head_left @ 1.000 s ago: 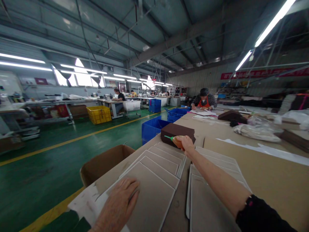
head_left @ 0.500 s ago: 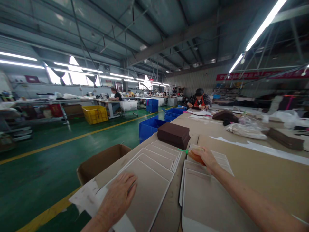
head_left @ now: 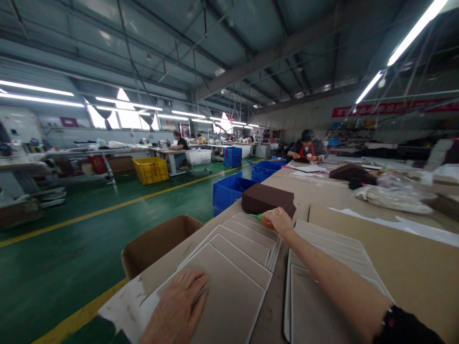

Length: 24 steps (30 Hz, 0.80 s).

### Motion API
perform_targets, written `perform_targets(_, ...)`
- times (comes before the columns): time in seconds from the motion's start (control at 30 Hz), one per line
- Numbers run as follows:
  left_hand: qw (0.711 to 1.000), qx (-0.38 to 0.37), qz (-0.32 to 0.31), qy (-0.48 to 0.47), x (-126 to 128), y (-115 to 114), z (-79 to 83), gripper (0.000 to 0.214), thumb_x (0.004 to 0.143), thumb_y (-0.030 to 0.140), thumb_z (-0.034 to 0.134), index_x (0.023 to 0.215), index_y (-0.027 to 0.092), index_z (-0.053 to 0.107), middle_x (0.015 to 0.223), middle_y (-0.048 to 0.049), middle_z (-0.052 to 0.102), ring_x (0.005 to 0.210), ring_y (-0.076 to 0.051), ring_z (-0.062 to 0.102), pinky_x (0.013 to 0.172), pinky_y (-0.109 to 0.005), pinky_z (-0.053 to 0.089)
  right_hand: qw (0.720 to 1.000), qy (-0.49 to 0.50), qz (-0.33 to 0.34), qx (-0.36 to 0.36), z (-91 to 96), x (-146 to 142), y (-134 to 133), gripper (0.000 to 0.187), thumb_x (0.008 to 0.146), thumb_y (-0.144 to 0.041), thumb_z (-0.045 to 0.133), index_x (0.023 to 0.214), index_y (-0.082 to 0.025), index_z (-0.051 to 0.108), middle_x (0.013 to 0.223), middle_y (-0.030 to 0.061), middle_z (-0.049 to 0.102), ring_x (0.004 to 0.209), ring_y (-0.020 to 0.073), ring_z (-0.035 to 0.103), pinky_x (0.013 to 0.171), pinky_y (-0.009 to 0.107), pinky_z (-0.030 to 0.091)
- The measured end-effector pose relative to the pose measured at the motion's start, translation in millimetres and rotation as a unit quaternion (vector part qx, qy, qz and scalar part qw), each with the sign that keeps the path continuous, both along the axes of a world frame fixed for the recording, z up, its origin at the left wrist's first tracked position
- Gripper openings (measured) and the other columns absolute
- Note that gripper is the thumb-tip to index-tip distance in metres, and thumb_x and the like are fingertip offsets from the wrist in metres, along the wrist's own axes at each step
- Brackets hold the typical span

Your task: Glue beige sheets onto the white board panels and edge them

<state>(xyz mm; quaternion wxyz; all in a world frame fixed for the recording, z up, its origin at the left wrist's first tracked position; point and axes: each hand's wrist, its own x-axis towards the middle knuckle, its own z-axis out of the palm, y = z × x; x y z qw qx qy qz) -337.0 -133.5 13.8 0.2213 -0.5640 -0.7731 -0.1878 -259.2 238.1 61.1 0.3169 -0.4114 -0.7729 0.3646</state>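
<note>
Grey-beige rectangular panels with pale edges (head_left: 233, 296) lie in an overlapping fan on the left of the table. My left hand (head_left: 181, 301) rests flat on the nearest of them, its fingers stretched out. In my right hand (head_left: 281, 221) is an amber squeeze bottle (head_left: 267, 220) with a green nozzle that points left. The bottle is over the far end of the left fan, just in front of a stack of dark brown sheets (head_left: 267, 197). Under my right forearm lies a second fan of similar panels (head_left: 311, 301), partly hidden by the arm.
An open cardboard box (head_left: 158, 243) stands beside the table's left edge, with blue bins (head_left: 229, 193) beyond it. A large brown board (head_left: 401, 248) covers the right side. Plastic bags (head_left: 394, 193) lie farther back, and a co-worker (head_left: 307, 147) sits at the far end.
My right hand has carried the squeeze bottle left, from over the right fan to the far end of the left fan. My left hand stays on the near panel. The view has shifted slightly.
</note>
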Motion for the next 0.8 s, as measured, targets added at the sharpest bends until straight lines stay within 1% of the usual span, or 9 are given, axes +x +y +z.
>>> perform_targets(0.1, 1.0, 0.014, -0.005, 0.024, -0.1, 0.4, 2.0, 0.027, 0.097, 0.026, 0.051, 0.122, 0.024, 0.06, 0.119, -0.0046, 0.066, 0.109, -0.022, 0.064, 0.095, -0.041, 0.059, 0.999, -0.04, -0.002, 0.017, -4.0, -20.1, 2.4, 0.027, 0.09, -0.04, 0.07, 0.099, -0.015, 0.063, 0.086, 0.0014, 0.063, 0.078, 0.0182, 0.06, 0.078, 0.036, 0.051)
perform_targets(0.2, 0.999, 0.018, -0.01, 0.036, -0.1, 0.2, 3.4, 0.026, 0.096, 0.026, 0.052, 0.12, 0.024, 0.06, 0.116, -0.0038, 0.067, 0.107, -0.022, 0.064, 0.092, -0.039, 0.06, 0.997, -0.074, -0.005, 0.035, -4.1, -30.4, 2.5, 0.027, 0.089, -0.04, 0.069, 0.1, -0.016, 0.063, 0.088, 0.002, 0.063, 0.079, 0.0186, 0.06, 0.079, 0.037, 0.051)
perform_targets(0.33, 0.999, 0.01, -0.009, 0.037, -0.1, -0.3, 2.6, 0.028, 0.094, 0.025, 0.053, 0.121, 0.025, 0.06, 0.117, -0.0033, 0.066, 0.107, -0.022, 0.064, 0.092, -0.039, 0.06, 0.993, -0.102, -0.008, 0.062, 2.3, -33.4, -2.0, 0.03, 0.087, -0.04, 0.07, 0.104, -0.017, 0.063, 0.093, 0.0034, 0.064, 0.083, 0.0203, 0.06, 0.08, 0.037, 0.05)
perform_targets(0.43, 0.999, 0.017, -0.007, 0.037, 0.7, -0.1, 1.9, 0.026, 0.094, 0.026, 0.054, 0.119, 0.025, 0.061, 0.117, -0.0037, 0.067, 0.106, -0.022, 0.064, 0.092, -0.04, 0.06, 0.99, -0.116, -0.007, 0.077, 7.8, -31.4, -7.6, 0.031, 0.084, -0.039, 0.071, 0.104, -0.017, 0.063, 0.093, 0.004, 0.064, 0.084, 0.0212, 0.061, 0.079, 0.037, 0.049)
perform_targets(0.53, 0.999, 0.018, -0.009, 0.032, 0.8, -0.1, 0.8, 0.025, 0.094, 0.027, 0.054, 0.117, 0.025, 0.062, 0.115, -0.0039, 0.067, 0.105, -0.023, 0.065, 0.092, -0.04, 0.06, 0.989, -0.124, -0.005, 0.08, 10.8, -30.0, -12.0, 0.031, 0.082, -0.038, 0.071, 0.104, -0.018, 0.063, 0.092, 0.0038, 0.065, 0.083, 0.021, 0.061, 0.078, 0.035, 0.049)
perform_targets(0.67, 1.0, 0.011, -0.007, 0.028, -0.8, -1.3, -1.1, 0.028, 0.094, 0.026, 0.053, 0.12, 0.025, 0.06, 0.117, -0.0033, 0.067, 0.108, -0.023, 0.064, 0.093, -0.041, 0.06, 0.99, -0.122, -0.002, 0.077, 11.5, -35.9, -13.3, 0.03, 0.081, -0.036, 0.073, 0.102, -0.018, 0.063, 0.093, 0.0037, 0.065, 0.084, 0.0212, 0.061, 0.079, 0.036, 0.049)
perform_targets(0.8, 1.0, 0.009, -0.006, 0.016, -1.2, -1.8, -0.4, 0.025, 0.094, 0.027, 0.053, 0.118, 0.026, 0.061, 0.118, -0.0036, 0.066, 0.108, -0.022, 0.064, 0.094, -0.041, 0.059, 0.994, -0.095, 0.007, 0.06, 9.6, -48.3, -12.8, 0.028, 0.086, -0.037, 0.073, 0.102, -0.016, 0.063, 0.093, 0.0038, 0.064, 0.086, 0.0211, 0.061, 0.082, 0.039, 0.052)
